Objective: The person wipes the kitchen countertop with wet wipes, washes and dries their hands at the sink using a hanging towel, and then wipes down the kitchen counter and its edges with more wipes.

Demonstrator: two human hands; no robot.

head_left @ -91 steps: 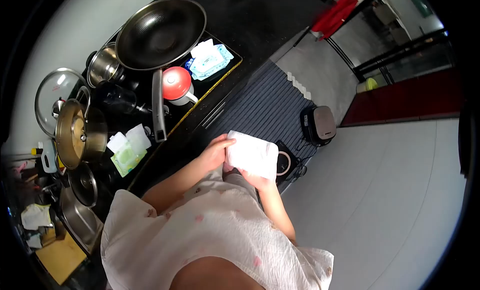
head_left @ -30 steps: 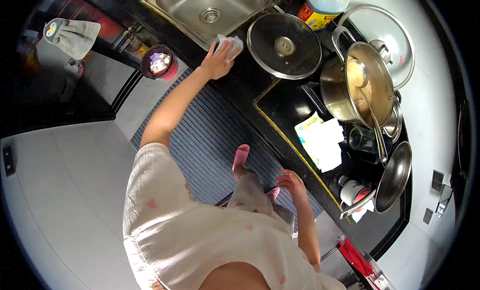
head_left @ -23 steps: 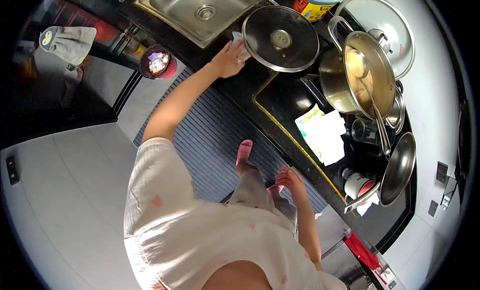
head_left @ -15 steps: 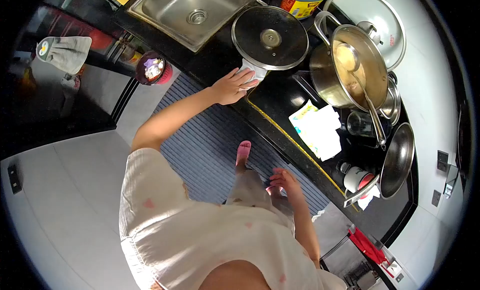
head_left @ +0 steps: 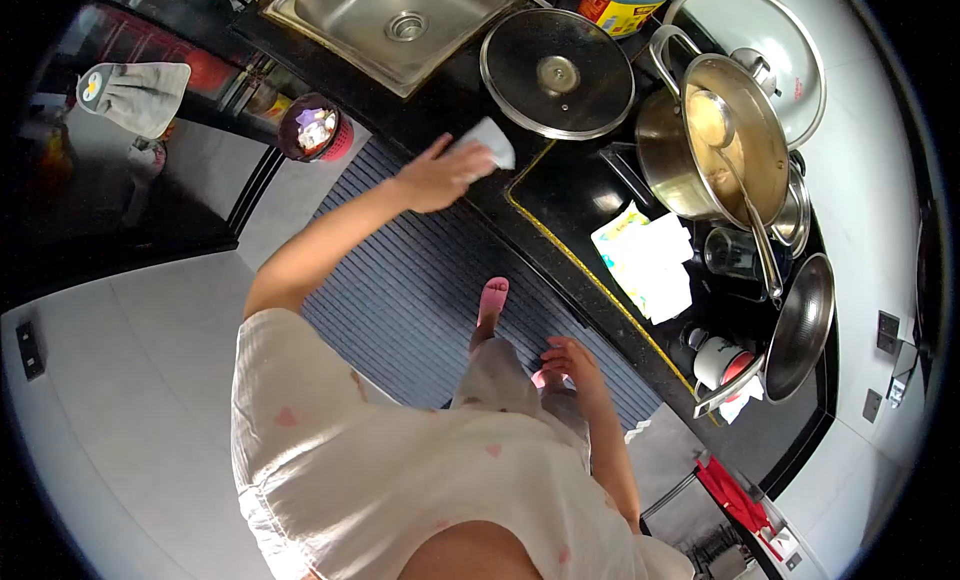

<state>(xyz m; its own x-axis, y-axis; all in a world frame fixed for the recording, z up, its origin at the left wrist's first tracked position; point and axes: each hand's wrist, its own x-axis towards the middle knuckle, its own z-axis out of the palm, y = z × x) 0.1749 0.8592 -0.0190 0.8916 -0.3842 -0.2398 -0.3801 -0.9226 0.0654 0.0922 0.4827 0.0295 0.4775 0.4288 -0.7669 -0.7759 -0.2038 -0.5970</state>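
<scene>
My left hand [head_left: 440, 178], blurred by motion, holds a folded white wipe [head_left: 488, 146] at the front edge of the black counter [head_left: 450, 120]. The wipe sticks out beyond the fingertips, between the sink and the yellow-edged cooktop. Just behind it lies a dark glass lid [head_left: 557, 73] with a steel rim. Low beside my body hangs my right hand [head_left: 570, 360], fingers slightly apart and nothing in them, in front of the counter.
A steel sink [head_left: 400, 25] is at the upper left of the counter. On the right stand a steel pot [head_left: 665, 165] with a ladle, a wipes pack [head_left: 640, 265], a glass jar [head_left: 730, 252], a white mug [head_left: 715, 360] and a wok [head_left: 800, 330]. A bin [head_left: 340, 140] stands below.
The view has turned from the wok side to the sink side. My left hand has carried the wipe from the sink's corner past the lid, then back toward the counter's front edge. My right hand hangs nearly still.
</scene>
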